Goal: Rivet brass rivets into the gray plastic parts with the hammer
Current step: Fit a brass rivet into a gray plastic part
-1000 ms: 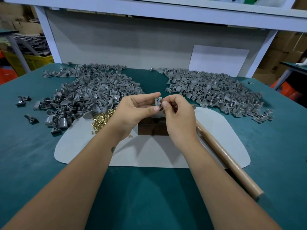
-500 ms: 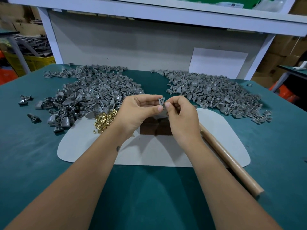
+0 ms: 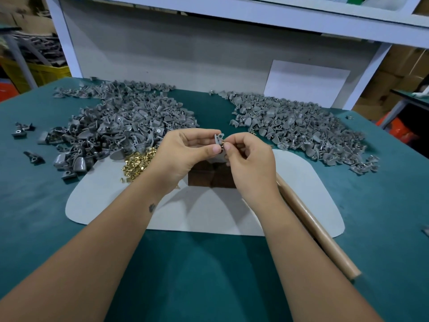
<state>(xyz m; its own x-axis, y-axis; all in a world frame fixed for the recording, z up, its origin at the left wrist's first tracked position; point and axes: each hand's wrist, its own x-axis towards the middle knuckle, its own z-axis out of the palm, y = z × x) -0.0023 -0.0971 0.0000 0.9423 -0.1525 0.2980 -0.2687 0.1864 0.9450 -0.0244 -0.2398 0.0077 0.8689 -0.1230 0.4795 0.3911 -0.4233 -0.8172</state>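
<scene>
Gray plastic part (image 3: 219, 138) pinched upright between left hand (image 3: 183, 156) thumb and fingers (image 3: 204, 133). Brass rivet (image 3: 222, 143) touching its right side, nipped by right hand (image 3: 251, 163) fingertips. Hammer handle (image 3: 311, 223) below right, untouched, on tabletop (image 3: 34, 205).

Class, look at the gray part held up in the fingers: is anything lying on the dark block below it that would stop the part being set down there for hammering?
Nothing visible does. The gray part is pinched between the left hand and right hand, above the dark block. The block's visible surface is bare, though the hands hide part of it.
</scene>
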